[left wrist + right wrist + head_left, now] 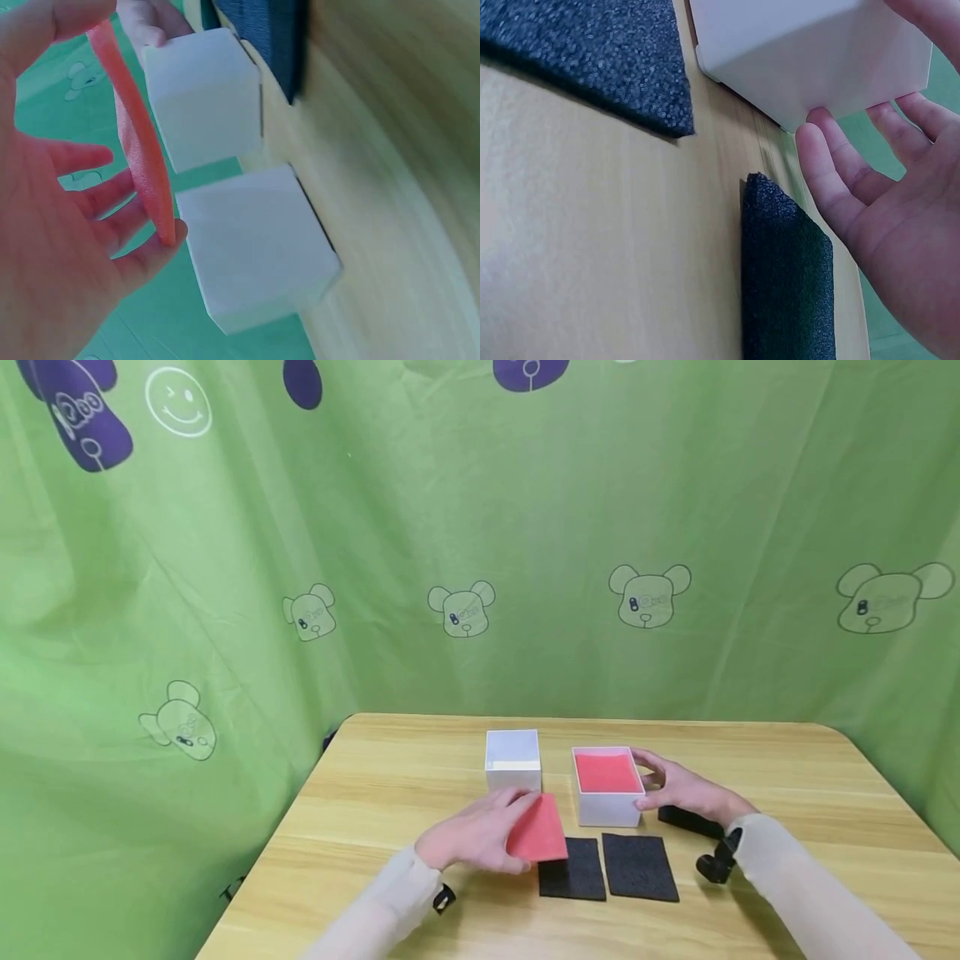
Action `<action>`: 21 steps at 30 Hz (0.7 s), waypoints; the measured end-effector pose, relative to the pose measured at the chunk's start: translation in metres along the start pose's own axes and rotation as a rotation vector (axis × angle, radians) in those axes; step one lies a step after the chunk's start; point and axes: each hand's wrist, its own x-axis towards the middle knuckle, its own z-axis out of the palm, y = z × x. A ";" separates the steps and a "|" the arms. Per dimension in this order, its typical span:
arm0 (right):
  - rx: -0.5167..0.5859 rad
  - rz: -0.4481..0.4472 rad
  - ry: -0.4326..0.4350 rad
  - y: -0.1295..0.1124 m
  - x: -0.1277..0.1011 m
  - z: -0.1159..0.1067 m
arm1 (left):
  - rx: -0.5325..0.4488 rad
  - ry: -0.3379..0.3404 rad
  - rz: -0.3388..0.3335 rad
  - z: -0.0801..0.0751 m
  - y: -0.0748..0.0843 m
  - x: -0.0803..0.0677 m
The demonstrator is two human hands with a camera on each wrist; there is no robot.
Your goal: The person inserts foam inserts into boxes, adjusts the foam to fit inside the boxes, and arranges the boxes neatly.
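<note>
My left hand [480, 837] holds a thin red foam sheet [537, 832] between thumb and fingers, just above the table in front of the empty white box [513, 762]. In the left wrist view the sheet [142, 150] shows edge-on, bowed, beside both boxes. The second white box [607, 806] has red foam lying inside it. My right hand [675, 789] rests against this box's right side with relaxed fingers; in the right wrist view the fingertips [817, 142] touch the box [810, 52] at its near corner.
Two black foam pads [572, 868] [639, 866] lie side by side in front of the boxes. A third black pad [787, 277] lies under my right hand. The wooden table [390, 793] is backed by a green printed curtain [480, 568].
</note>
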 end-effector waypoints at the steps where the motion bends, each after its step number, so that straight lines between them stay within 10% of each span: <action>1: 0.001 0.002 0.001 0.000 0.000 0.000 | -0.003 0.005 0.004 -0.001 0.002 0.003; 21: -0.010 -0.020 -0.009 0.002 -0.001 0.000 | 0.089 0.048 0.051 -0.014 0.031 0.094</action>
